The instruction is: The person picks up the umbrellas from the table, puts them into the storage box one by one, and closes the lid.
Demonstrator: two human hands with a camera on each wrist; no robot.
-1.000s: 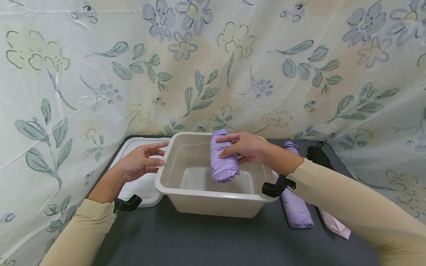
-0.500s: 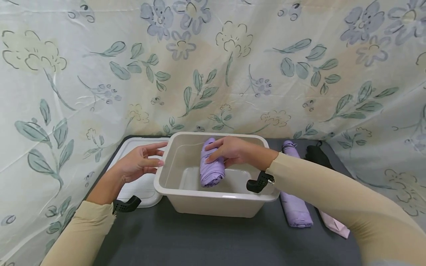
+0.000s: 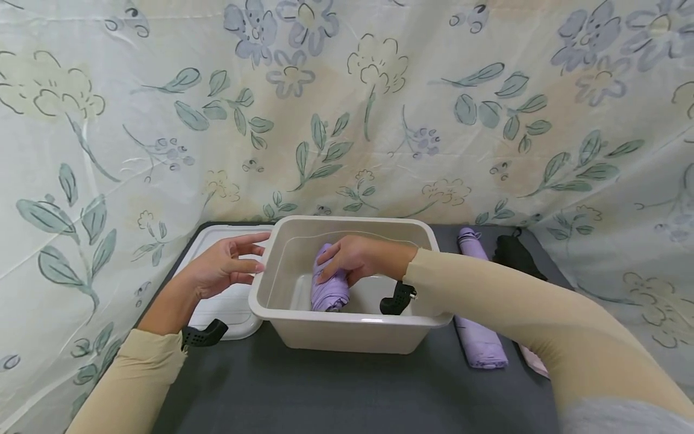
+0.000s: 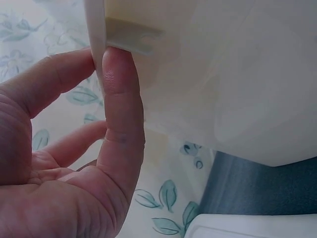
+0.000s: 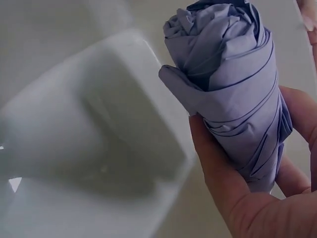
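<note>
My right hand (image 3: 355, 259) grips a folded purple umbrella (image 3: 329, 292) inside a beige plastic tub (image 3: 347, 331). Its spiral-wrapped cloth shows in the right wrist view, the umbrella (image 5: 237, 109) held between thumb and fingers, with the gathered end pointing away from the palm. Part of its lower end sits behind the tub's front rim in the head view. At the tub's left side, my left hand (image 3: 225, 268) holds the rim; up close in the left wrist view, thumb and fingers of the hand (image 4: 64, 188) lie on either side of the rim (image 4: 96, 29).
A white lid (image 3: 228, 307) lies left of the tub on the dark grey table (image 3: 347, 392). To the right lie another purple umbrella (image 3: 479, 343), a black item (image 3: 515, 256) and a pink one (image 3: 534, 361), partly hidden by my right arm. A floral curtain hangs behind.
My right hand has moved left and down into the tub, carrying the purple umbrella deeper between its walls. My left hand has stayed at the rim.
</note>
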